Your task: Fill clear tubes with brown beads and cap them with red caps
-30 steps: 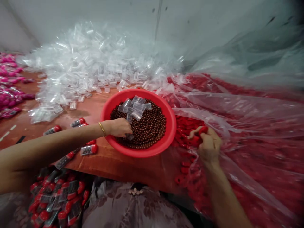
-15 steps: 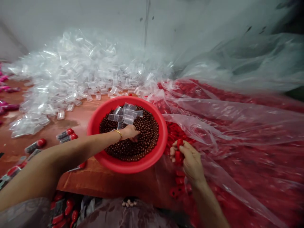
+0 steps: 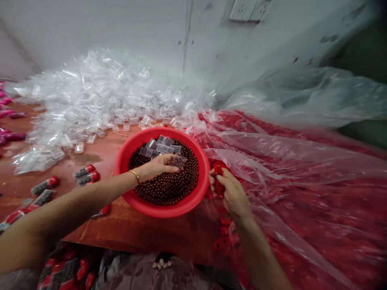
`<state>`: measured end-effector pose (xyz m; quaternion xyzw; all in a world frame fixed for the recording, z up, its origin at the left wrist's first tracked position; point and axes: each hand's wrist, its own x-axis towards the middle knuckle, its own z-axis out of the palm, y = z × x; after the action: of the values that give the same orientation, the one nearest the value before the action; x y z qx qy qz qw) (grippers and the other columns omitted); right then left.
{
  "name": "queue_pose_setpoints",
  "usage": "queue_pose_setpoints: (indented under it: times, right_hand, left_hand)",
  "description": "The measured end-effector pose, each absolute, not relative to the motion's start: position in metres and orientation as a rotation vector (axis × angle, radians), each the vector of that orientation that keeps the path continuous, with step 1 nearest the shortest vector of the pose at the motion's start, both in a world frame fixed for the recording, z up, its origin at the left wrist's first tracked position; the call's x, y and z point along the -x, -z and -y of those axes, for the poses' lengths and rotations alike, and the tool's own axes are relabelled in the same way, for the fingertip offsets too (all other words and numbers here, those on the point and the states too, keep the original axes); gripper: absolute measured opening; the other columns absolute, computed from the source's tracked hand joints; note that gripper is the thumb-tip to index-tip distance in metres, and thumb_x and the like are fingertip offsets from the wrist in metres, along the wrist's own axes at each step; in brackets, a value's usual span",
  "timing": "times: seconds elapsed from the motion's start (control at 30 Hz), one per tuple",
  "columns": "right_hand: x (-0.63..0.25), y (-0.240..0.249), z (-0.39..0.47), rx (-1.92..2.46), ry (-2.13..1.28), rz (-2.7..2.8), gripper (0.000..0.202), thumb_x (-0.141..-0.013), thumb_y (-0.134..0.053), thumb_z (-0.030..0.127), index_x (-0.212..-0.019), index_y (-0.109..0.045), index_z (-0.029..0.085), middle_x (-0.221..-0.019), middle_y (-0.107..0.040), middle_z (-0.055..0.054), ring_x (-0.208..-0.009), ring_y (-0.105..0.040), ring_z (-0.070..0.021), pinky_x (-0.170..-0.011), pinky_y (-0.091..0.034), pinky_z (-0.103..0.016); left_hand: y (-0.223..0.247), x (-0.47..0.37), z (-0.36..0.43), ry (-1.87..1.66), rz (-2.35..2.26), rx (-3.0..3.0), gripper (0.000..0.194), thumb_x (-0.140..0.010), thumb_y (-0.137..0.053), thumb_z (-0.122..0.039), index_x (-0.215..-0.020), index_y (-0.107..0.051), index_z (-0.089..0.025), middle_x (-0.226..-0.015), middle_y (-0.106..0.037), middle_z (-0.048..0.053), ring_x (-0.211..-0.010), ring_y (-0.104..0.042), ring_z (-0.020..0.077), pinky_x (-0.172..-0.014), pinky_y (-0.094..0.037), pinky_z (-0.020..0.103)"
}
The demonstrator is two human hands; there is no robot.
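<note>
My left hand [image 3: 161, 166] reaches over the red basin [image 3: 121, 161], its fingers pinching a clear plastic case [image 3: 179, 161]. Below it, brown beads [image 3: 169, 189] fill the basin's bottom, and several more clear cases [image 3: 165, 148] lie on the beads toward the far side. At the basin's right rim, my right hand [image 3: 231, 191] is closed around a red plastic cap [image 3: 218, 170]. Part of what the right hand holds is hidden by its fingers, so I cannot tell whether there is more than one piece.
A large heap of clear plastic cases [image 3: 99, 92] lies behind the basin. To the right, red pieces [image 3: 332, 177] spread under clear plastic sheeting [image 3: 272, 141]. Filled red-capped cases [image 3: 45, 185] lie on the left of the orange tabletop [image 3: 142, 233]. A wall socket [image 3: 249, 10] is above.
My left hand has come up from the beads and now holds a clear case. My right hand, still gripping red plastic, has shifted slightly left and up toward the basin's rim.
</note>
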<state>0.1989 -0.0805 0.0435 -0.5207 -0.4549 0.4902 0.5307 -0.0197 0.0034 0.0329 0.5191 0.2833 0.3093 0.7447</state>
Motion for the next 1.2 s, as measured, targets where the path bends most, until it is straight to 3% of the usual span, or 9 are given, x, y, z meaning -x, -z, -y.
queue_pose_setpoints:
  times: [0.17,0.23,0.4,0.57,0.73,0.9,1.07,1.2]
  right_hand:
    - [-0.187,-0.050,0.054,1.237,-0.739,1.377,0.013,-0.073,-0.060,0.031,-0.079,-0.065,0.021,-0.084,-0.060,-0.001,-0.077,-0.055,-0.0129,-0.067,-0.045,-0.024]
    - [-0.182,-0.054,0.044,1.207,-0.704,1.364,0.014,-0.073,-0.062,0.032,-0.081,-0.065,0.021,-0.078,-0.059,0.001,-0.069,-0.053,-0.0110,-0.062,-0.044,-0.023]
    - [-0.158,-0.062,0.028,1.057,-1.030,1.059,0.026,-0.073,-0.062,0.044,-0.084,-0.056,0.022,-0.053,-0.053,0.008,-0.038,-0.042,-0.0066,-0.038,-0.036,-0.019]
    - [-0.139,-0.051,0.027,0.946,-1.082,0.992,0.027,-0.073,-0.060,0.045,-0.085,-0.054,0.022,-0.058,-0.061,0.006,-0.048,-0.058,-0.0117,-0.048,-0.050,-0.025]
    - [-0.149,-0.038,0.035,1.029,-0.984,1.230,0.014,-0.074,-0.057,0.030,-0.086,-0.056,0.022,-0.060,-0.063,0.004,-0.054,-0.063,-0.0138,-0.056,-0.052,-0.027]
    - [-0.159,-0.036,0.046,1.238,-0.511,1.716,0.016,-0.067,-0.050,0.017,-0.081,-0.058,0.020,-0.070,-0.065,0.000,-0.058,-0.061,-0.0137,-0.055,-0.048,-0.025]
    - [-0.154,-0.044,0.058,1.332,-0.074,2.098,0.028,-0.077,-0.039,0.017,-0.096,-0.060,0.014,-0.084,-0.067,-0.010,-0.077,-0.062,-0.0218,-0.070,-0.048,-0.034]
    - [-0.153,-0.052,0.060,1.364,-0.245,2.113,0.029,-0.089,-0.035,0.029,-0.098,-0.059,0.016,-0.089,-0.067,-0.009,-0.082,-0.061,-0.0213,-0.071,-0.047,-0.032]
  left_hand:
    - [-0.038,0.028,0.011,-0.711,-0.519,-1.059,0.035,-0.066,-0.076,-0.019,-0.097,-0.058,-0.015,-0.093,-0.063,0.004,-0.084,-0.059,0.0119,-0.082,-0.047,0.029]
    - [-0.039,0.028,0.014,-0.715,-0.533,-1.067,0.036,-0.066,-0.076,-0.022,-0.097,-0.058,-0.015,-0.091,-0.062,0.003,-0.082,-0.060,0.0118,-0.078,-0.049,0.027]
    - [-0.039,0.025,0.015,-0.703,-0.516,-1.084,0.038,-0.065,-0.076,-0.022,-0.097,-0.058,-0.014,-0.089,-0.063,0.004,-0.078,-0.060,0.0110,-0.072,-0.049,0.023]
    - [-0.042,0.025,0.014,-0.684,-0.497,-1.123,0.029,-0.066,-0.074,-0.023,-0.088,-0.058,-0.012,-0.079,-0.063,0.002,-0.071,-0.059,0.0092,-0.068,-0.048,0.021]
    - [-0.045,0.027,0.014,-0.692,-0.532,-1.137,0.034,-0.067,-0.069,-0.025,-0.096,-0.056,-0.015,-0.075,-0.060,0.000,-0.064,-0.058,0.0085,-0.062,-0.047,0.021]
    - [-0.050,0.026,0.017,-0.712,-0.594,-1.203,0.029,-0.068,-0.064,-0.019,-0.095,-0.055,-0.015,-0.072,-0.057,-0.003,-0.058,-0.056,0.0070,-0.059,-0.046,0.020]
    - [-0.050,0.023,0.019,-0.692,-0.591,-1.195,0.022,-0.068,-0.060,-0.017,-0.090,-0.054,-0.015,-0.072,-0.056,-0.003,-0.057,-0.055,0.0073,-0.058,-0.048,0.021]
    - [-0.047,0.023,0.017,-0.717,-0.618,-1.153,0.021,-0.067,-0.058,-0.017,-0.087,-0.052,-0.016,-0.074,-0.058,-0.001,-0.062,-0.057,0.0092,-0.059,-0.050,0.022]
